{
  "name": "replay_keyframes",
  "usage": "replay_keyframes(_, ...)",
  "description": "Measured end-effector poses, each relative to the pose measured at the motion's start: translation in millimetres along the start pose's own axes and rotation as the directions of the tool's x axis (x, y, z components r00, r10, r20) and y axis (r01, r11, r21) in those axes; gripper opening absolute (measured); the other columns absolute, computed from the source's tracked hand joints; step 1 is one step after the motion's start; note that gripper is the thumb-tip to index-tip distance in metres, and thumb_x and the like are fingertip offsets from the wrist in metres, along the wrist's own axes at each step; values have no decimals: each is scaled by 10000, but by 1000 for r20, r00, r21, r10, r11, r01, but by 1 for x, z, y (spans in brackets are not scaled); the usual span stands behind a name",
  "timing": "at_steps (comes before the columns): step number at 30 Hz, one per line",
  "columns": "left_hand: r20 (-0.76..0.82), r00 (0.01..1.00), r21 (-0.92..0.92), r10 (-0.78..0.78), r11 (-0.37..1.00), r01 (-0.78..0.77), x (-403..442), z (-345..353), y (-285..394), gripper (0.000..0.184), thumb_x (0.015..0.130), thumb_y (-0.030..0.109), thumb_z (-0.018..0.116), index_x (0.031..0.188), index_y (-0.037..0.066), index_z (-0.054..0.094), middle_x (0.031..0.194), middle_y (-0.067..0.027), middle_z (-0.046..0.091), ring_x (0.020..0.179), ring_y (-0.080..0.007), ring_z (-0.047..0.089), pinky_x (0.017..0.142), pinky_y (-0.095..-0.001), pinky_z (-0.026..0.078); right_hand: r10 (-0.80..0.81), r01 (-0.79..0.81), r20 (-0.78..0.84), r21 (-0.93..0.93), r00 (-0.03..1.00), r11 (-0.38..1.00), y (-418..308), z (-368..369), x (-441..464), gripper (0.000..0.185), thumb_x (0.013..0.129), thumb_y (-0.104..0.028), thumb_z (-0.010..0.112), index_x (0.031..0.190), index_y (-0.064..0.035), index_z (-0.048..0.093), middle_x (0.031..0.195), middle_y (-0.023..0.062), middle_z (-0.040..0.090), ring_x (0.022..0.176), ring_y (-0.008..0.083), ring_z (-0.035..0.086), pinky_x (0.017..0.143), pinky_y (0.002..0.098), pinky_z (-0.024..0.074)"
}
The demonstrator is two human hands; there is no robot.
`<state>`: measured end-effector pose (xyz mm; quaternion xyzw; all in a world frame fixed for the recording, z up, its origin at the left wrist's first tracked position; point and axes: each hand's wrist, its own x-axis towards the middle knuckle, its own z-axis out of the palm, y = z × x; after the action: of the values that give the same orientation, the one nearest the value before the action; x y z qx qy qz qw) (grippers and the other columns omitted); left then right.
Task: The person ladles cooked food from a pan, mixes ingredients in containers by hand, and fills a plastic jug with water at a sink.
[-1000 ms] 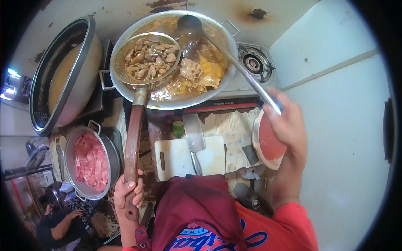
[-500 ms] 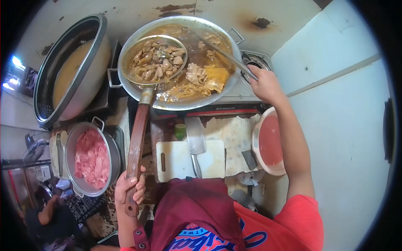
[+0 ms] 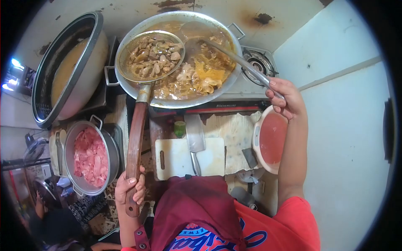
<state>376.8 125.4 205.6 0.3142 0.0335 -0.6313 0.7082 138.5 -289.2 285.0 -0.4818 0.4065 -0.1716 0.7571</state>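
My left hand (image 3: 130, 189) is wrapped round the long wooden handle of a strainer (image 3: 136, 140). Small pieces of cooked meat (image 3: 155, 57) fill its round mesh bowl, held over the left side of a wide metal pot (image 3: 176, 103). Brown liquid, meat and yellowish folded pieces (image 3: 208, 75) lie in the pot. My right hand (image 3: 288, 98) grips the end of a long metal utensil, apparently a ladle (image 3: 247, 65); its far end is hidden in the liquid.
A tilted deep pan (image 3: 86, 62) stands left of the pot, above a pot of raw meat (image 3: 91, 157). A cleaver (image 3: 195, 136) lies across a white cutting board (image 3: 173, 157). At right are a basin of reddish liquid (image 3: 271, 138) and a stove burner (image 3: 257, 65). Another person (image 3: 58, 226) is at lower left.
My right hand has moved right and slightly down, drawing the metal utensil with it. The strainer has shifted slightly left and up in view. The other person at lower left has moved.
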Motion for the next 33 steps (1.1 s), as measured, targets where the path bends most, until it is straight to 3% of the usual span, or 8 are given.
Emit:
replay_keyframes(8,-26,1000,54,7,999,-5,1,-1,1,402,835,105,537,1176,-56,398,673,-103,479,356,-148,441,297,-281,401,-100,91,-62,-138,993,986,-1,14,-45,326,858,-124,544,1119,69,514,634,29,532,364,18,364,312,189,367)
replay_keyframes(13,-33,999,48,15,999,-13,1,3,2,391,828,88,530,1166,-67,410,678,-123,485,390,-165,471,322,-284,429,-203,123,-162,-405,966,906,-7,28,-73,338,846,-96,543,1139,69,522,644,33,537,414,39,414,381,184,373)
replay_keyframes(17,-59,998,64,21,998,-17,0,5,1,385,831,89,523,1167,-64,412,677,-120,480,392,-164,471,324,-285,430,-419,168,-195,-709,887,685,-7,38,-86,343,828,-79,547,1134,75,531,710,55,581,576,93,533,527,223,437)
replay_keyframes(20,-41,999,71,18,997,-15,1,7,1,389,831,86,521,1174,-60,406,679,-117,478,394,-164,470,327,-289,433,-646,301,-74,-841,760,450,6,34,-71,363,804,-68,555,1142,60,530,794,129,633,711,211,612,666,293,463)
replay_keyframes(26,-6,1000,70,-9,998,10,2,2,5,399,837,95,519,1187,-49,394,695,-113,476,399,-157,460,341,-290,436,-677,167,-85,-940,731,298,31,36,-26,379,775,-59,549,1144,23,535,938,258,596,857,389,585,772,397,458)
replay_keyframes(29,23,1000,52,-21,998,20,7,2,6,393,844,107,515,1190,-37,399,703,-105,471,403,-148,451,345,-282,429,-700,132,-3,-982,714,138,42,34,-10,357,779,-58,545,1127,21,541,912,254,604,859,388,587,762,420,458)
replay_keyframes(32,18,999,43,-33,999,32,13,5,8,385,850,115,506,1193,-26,401,707,-98,466,406,-142,445,347,-276,422,-649,71,-7,-993,761,94,45,38,-10,340,781,-52,538,1111,31,540,888,250,601,885,401,571,771,436,447)
replay_keyframes(33,20,999,41,-34,999,33,15,5,9,384,851,116,505,1194,-23,402,708,-96,466,407,-141,446,348,-275,421,-675,114,28,-990,737,83,50,34,-8,329,790,-54,537,1106,37,542,847,229,605,814,375,583,721,422,459)
